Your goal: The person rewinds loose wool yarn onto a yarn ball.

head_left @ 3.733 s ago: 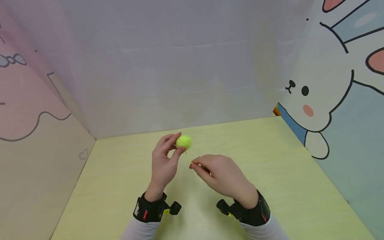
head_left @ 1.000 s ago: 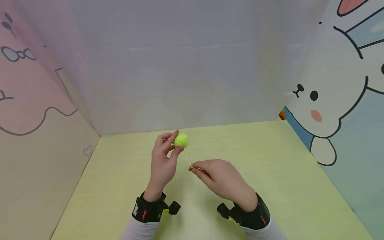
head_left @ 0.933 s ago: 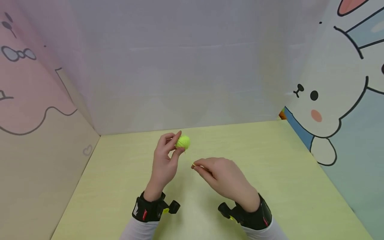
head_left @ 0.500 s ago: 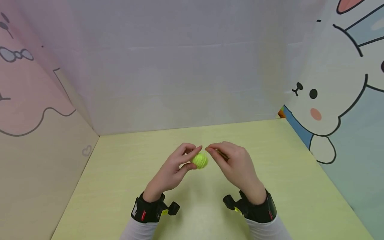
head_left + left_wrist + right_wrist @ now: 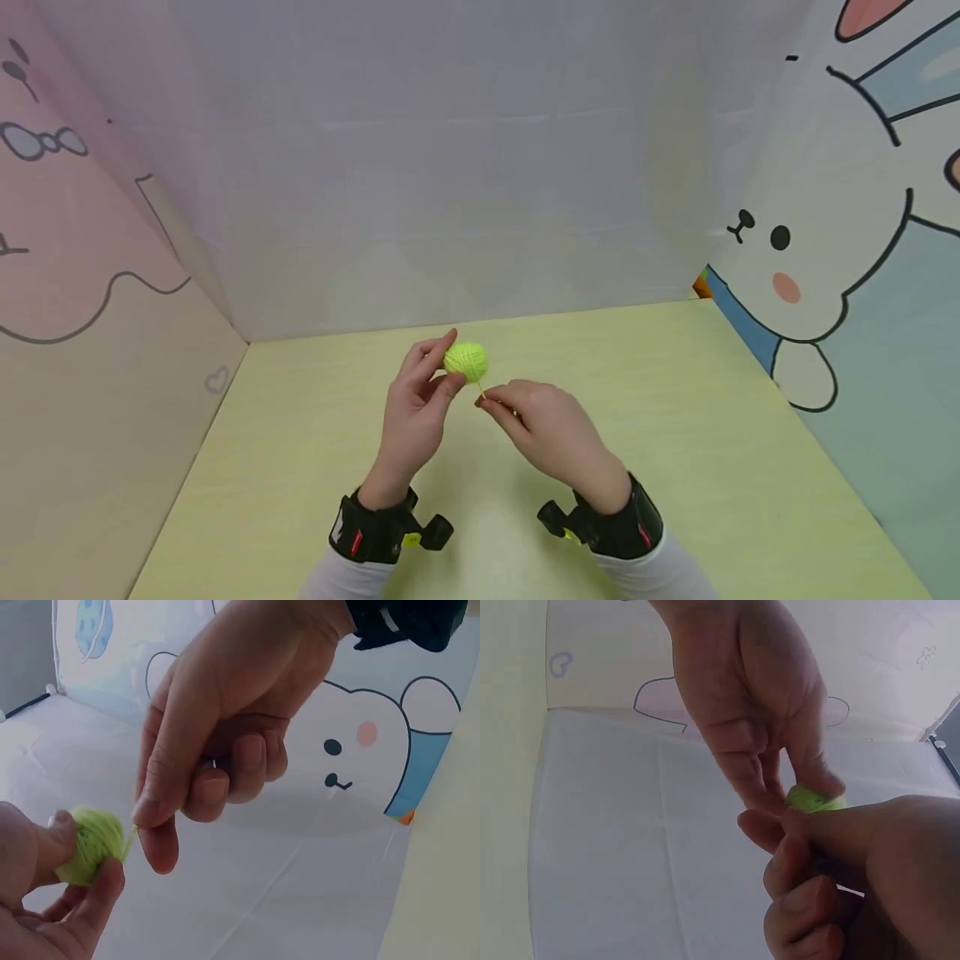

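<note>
A small ball of bright yellow-green yarn (image 5: 467, 362) is held up over the table. My left hand (image 5: 411, 421) pinches it from the left between thumb and fingertips. From the ball's underside a short strand (image 5: 482, 389) runs to my right hand (image 5: 553, 433), whose thumb and index finger pinch it just below and right of the ball. The left wrist view shows the wound ball (image 5: 94, 844) and the taut strand (image 5: 129, 844) between both hands. Seen from the right wrist, the ball (image 5: 808, 799) is mostly hidden behind fingers.
A pale yellow-green table (image 5: 300, 467) lies beneath both hands. Behind it hangs a plain whitish backdrop (image 5: 450, 208). Panels with cartoon drawings stand on the left and right, including a rabbit (image 5: 810, 250). Black wrist straps with small cameras sit on both forearms.
Against half a second ago, my left hand has swung the ball up and left. My right hand has gone from the ball's upper right to below it, still pinching the strand.
</note>
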Available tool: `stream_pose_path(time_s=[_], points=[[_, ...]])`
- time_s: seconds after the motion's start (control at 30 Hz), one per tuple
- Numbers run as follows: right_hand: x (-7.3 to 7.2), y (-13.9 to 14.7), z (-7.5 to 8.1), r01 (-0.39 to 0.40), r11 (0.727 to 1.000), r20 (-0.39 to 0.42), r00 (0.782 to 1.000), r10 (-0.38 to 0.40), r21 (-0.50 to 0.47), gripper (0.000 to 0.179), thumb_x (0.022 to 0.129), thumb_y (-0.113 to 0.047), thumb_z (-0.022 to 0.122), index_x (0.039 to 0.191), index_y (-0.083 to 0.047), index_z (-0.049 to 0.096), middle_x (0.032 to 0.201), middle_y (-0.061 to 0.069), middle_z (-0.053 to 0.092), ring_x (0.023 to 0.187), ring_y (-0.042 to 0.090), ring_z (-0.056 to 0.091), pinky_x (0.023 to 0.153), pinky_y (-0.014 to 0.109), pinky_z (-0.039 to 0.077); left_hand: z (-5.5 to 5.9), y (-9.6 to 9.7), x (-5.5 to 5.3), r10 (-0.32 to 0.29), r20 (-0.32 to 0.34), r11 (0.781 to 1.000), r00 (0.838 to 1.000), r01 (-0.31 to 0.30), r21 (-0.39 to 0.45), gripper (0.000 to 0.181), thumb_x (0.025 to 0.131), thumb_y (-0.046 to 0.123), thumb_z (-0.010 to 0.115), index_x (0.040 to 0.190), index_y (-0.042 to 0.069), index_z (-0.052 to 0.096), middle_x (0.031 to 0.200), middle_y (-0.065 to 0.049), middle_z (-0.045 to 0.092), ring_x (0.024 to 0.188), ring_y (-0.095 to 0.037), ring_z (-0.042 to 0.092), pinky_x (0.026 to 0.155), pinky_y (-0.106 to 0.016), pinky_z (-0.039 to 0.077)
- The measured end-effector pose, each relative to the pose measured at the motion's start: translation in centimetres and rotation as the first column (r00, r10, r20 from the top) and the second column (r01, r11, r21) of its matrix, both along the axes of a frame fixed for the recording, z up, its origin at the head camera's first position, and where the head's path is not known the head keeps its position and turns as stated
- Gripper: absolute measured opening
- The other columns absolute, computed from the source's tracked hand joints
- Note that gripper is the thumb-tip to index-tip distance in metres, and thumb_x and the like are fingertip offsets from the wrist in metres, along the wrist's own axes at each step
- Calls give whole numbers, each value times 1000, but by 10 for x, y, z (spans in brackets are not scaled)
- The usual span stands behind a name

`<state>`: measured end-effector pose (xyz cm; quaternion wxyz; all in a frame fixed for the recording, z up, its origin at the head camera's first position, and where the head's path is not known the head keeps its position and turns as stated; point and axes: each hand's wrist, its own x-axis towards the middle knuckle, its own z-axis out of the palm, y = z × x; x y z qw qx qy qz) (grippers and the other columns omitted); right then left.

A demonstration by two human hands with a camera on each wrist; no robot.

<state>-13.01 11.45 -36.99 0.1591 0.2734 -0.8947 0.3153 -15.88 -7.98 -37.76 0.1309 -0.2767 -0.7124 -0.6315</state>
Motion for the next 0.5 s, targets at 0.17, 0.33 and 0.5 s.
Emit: stream_pose_path(time_s=[0.17,0.33,0.5], points=[[7,-4,3,14,999,-84,996,-10,42,12,95,-27,68,95,-19,76,72,-14,58,57,3,45,49,21,42,-5,0,-4,143,-117,979,983,-158,-129,61,90,-3,67,145,16,49,126,-8,50,109,-19,56,87,-31,56],[9,3,3,72,997,-205,977,-66,25,8,89,-28,75,89,-20,78,72,-13,59,57,1,46,47,20,43,-8,3,-5,110,-264,940,958,-187,-285,61,87,0,70,144,10,50,125,-10,49,106,-20,53,81,-39,56],[5,11,3,113,991,-318,939,-130,-70,11,82,-28,82,84,-18,78,74,-9,64,62,4,50,48,23,47,-9,6,-4,3,-306,911,952,-129,-391,63,86,-4,70,144,9,50,125,-10,49,108,-21,48,77,-37,53]])
